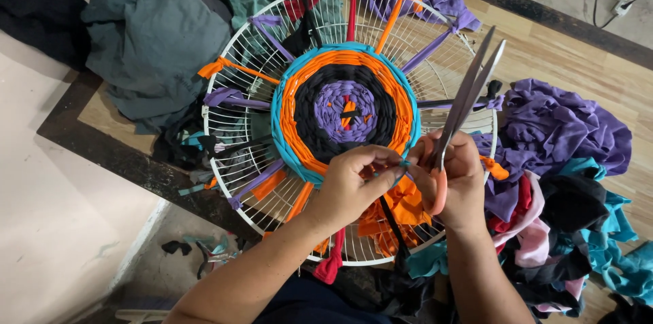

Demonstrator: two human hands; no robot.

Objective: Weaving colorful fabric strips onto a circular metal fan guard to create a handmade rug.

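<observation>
- The left hand [350, 184] pinches the end of a thin teal fabric strip [401, 166] between thumb and fingertips, closed tight on it, just at the near edge of the round woven mat [343, 109].
- The right hand [457, 177] is wrapped shut around the orange handles of a pair of scissors [468, 96], right beside the left hand, over the near-right part of the white wire fan guard [238, 154] that serves as a loom.
- The strip looks soft, limp and light, likely stretchy knit cloth; it will not hold a shape by itself, so a pinch close to its free end, keeping it taut, seems the sensible hold.
- The strip's visible piece is short and runs roughly left to right between the two hands; where it joins the teal outer ring I cannot tell.
- The scissors are stiff metal, and probably the heaviest thing in hand; the handle loops are the place to hold them.
- Their long axis runs from the handles at the right hand up and away to the right, tips pointing toward the far side of the bench [544, 31]; the blades stand slightly parted.
- Purple, teal, pink and black fabric scraps [564, 126] lie heaped to the right, grey-green cloth [149, 38] to the left.
</observation>
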